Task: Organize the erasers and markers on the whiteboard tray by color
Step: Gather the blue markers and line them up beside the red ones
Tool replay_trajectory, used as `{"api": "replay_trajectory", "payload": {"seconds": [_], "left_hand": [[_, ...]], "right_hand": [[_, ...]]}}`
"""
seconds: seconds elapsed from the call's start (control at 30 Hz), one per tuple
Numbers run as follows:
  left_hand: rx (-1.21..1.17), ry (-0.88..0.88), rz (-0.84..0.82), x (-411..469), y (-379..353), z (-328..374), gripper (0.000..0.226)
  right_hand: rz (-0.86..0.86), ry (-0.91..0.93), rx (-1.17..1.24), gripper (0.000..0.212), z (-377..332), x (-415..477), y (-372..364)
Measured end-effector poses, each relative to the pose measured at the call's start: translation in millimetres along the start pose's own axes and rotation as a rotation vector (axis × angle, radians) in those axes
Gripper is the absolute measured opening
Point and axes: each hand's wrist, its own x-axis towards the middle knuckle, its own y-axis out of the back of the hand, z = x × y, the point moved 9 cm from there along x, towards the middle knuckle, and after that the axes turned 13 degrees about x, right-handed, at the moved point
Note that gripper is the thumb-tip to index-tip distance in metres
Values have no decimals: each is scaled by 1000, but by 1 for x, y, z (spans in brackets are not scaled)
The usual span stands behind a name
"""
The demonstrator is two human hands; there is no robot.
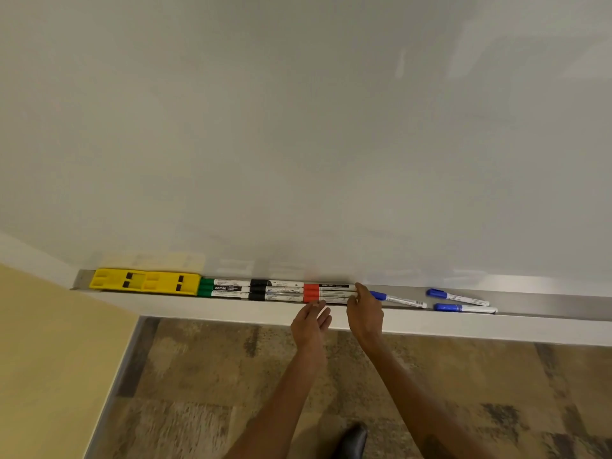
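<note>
hands: left hand [311, 321] flat, free | right hand [364, 313] straight-fingered at red markers [326, 293] ends, half-hiding blue marker [400, 299] cap

our bare left hand [310, 323]: fingers straight and together, palm turned inward | our bare right hand [364, 313]: fingers extended forward | our bare forearms [291, 392]: both reaching forward, hands near each other, not touching

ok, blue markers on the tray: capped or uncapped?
Capped. Three blue markers each show a blue cap on the left end; no bare tip visible.
</note>
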Motion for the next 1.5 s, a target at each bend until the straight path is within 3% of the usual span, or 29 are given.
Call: {"api": "replay_trajectory", "payload": {"seconds": [0.23, 0.5, 0.67, 1.07, 1.27, 1.37, 1.5], "left_hand": [[36, 9, -42, -6, -7, -10, 26], [184, 76, -187, -26, -40, -36, 34], [271, 72, -239, -38, -61, -52, 35], [169, -23, -249, -49, -109, -41, 20], [132, -86, -277, -60, -145, -43, 31], [66, -61, -272, -63, -152, -48, 29], [-48, -5, -283, -64, -154, -53, 20]], "right_hand": [[65, 282, -132, 27, -13, -8, 35], [24, 366, -453, 39, 12, 13, 89], [-52, 385, -569, 32, 23, 23, 100], [-48, 539, -431, 33, 18, 2, 114], [-44, 625, -363, 30, 21, -12, 131], [91, 590, -355, 30, 29, 0, 165], [208, 305, -432, 33, 62, 35, 210]]}}
